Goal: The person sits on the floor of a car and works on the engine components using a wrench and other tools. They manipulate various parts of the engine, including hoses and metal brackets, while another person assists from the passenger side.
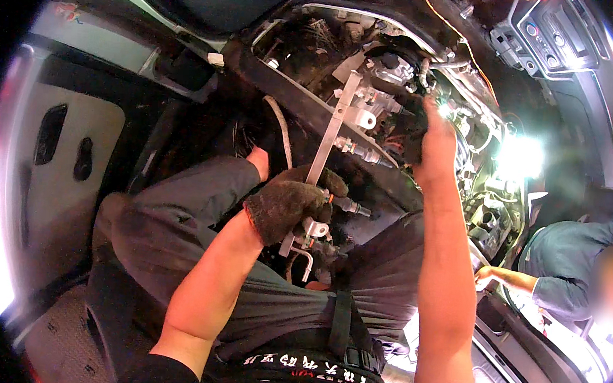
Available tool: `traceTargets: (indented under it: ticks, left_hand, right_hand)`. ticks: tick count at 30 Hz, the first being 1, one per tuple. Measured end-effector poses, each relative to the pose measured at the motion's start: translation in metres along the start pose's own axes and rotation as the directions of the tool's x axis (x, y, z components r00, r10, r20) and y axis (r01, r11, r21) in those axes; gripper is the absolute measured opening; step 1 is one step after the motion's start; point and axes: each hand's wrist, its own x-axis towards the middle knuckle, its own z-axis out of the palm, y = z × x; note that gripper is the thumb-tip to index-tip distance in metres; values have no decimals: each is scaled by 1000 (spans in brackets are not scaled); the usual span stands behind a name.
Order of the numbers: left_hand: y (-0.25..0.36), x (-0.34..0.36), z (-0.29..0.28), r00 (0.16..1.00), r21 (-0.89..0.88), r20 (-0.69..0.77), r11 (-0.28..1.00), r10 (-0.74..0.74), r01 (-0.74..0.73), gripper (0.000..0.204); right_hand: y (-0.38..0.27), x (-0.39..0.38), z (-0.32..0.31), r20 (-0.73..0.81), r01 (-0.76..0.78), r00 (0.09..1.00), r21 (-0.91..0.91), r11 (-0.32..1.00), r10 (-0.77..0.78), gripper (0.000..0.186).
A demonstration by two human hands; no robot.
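Observation:
My left hand point(291, 201), in a dark knit glove, is closed around a fuel rail point(334, 125). The rail is a long silvery bar, held slanting above my lap, with its far end over the engine opening. Several fuel injectors point(360, 151) stick out from its right side, along with pale mounting brackets point(363, 118). A bent metal pipe point(308, 264) shows at the near end. My right hand point(430, 133) reaches into the engine point(395, 69) to the right of the rail. Dark glove and shadow hide its fingers, so its grip is unclear.
A bright work light point(520, 156) shines at the right of the engine opening. Another person point(574, 263) in dark clothes leans in on the right. A hose point(279, 128) lies left of the rail. A door panel point(76, 144) borders the left; a control panel point(555, 38) stands upper right.

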Motion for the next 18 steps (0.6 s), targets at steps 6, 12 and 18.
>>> traceTargets:
  ticks: [6,12,18]
  left_hand:
    - [-2,3,-2,998,-30,43,998,52,-51,32]
    - [-1,4,-3,1000,47,4,999,-1,1,34]
    - [-1,8,-10,996,-21,87,999,28,-26,32]
  right_hand:
    - [13,-10,-22,145,175,972,76,982,-184,32]
    - [5,-12,-10,240,467,884,-399,789,-402,28]
    - [-1,-4,-6,136,426,904,-356,832,-405,12]
